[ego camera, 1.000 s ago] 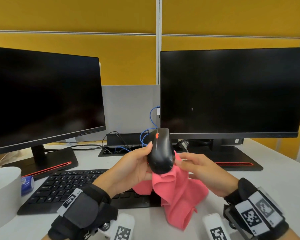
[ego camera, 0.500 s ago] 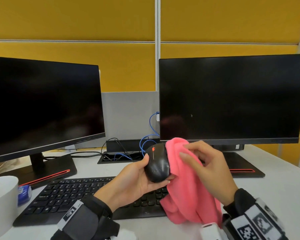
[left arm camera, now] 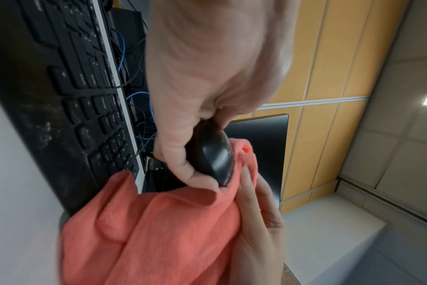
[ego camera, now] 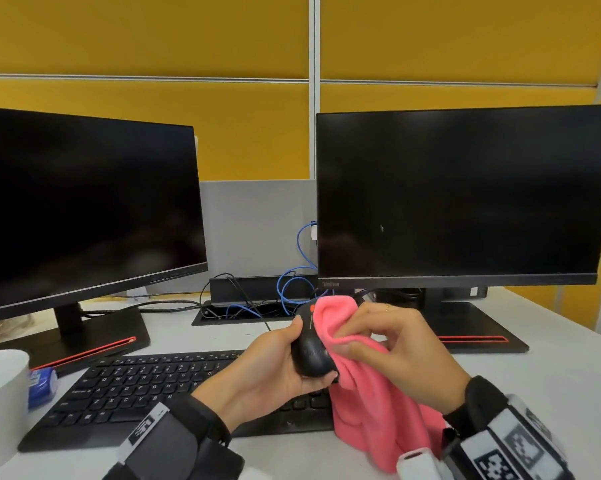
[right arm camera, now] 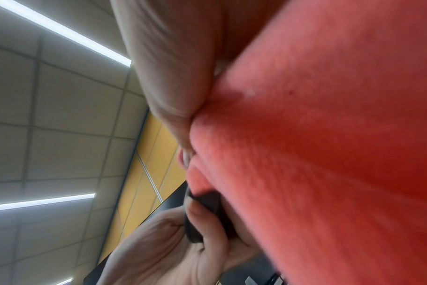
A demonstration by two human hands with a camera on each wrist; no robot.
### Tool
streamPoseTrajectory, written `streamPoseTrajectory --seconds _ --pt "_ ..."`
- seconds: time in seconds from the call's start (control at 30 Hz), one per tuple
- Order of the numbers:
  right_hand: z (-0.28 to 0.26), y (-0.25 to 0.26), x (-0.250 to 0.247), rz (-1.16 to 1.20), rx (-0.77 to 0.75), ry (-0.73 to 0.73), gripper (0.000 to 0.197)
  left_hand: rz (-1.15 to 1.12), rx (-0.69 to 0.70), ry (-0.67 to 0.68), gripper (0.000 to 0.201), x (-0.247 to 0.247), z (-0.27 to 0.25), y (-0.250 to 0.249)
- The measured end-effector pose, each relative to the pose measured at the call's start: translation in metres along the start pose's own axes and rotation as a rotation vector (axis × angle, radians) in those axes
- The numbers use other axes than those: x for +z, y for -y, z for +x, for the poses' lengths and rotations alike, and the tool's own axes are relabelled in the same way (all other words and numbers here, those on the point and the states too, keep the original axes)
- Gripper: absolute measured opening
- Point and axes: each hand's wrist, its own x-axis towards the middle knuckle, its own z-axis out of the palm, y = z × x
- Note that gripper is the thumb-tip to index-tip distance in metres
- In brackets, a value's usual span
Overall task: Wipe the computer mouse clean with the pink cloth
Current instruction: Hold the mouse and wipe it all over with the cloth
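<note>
A black computer mouse with an orange wheel is held up above the keyboard, gripped by my left hand from below and the left. My right hand holds the pink cloth and presses it against the mouse's right side and top. The cloth hangs down past my right wrist. In the left wrist view the left hand's fingers wrap the mouse with the cloth below it. In the right wrist view the cloth fills most of the frame and the mouse shows as a dark sliver.
A black keyboard lies under the hands. Two dark monitors stand behind, with a cable tray and blue cables between them. A white round container and a small blue object sit at the left edge.
The right hand brought the cloth up from under the mouse and over its right side and top. The left hand tilted the mouse and lowered it slightly.
</note>
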Motion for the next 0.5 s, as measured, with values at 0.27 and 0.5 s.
streamPoseTrajectory --seconds 0.27,0.5 --pt "0.0008 -0.0021 -0.0045 -0.03 0.001 -0.053 0.009 0.081 -0.027 0.009 0.041 0.001 0.0004 0.0038" --pt "0.0014 0.0001 -0.0053 -0.023 -0.004 -0.066 0.007 0.129 -0.004 -0.027 0.041 0.0054 -0.0039 0.0028"
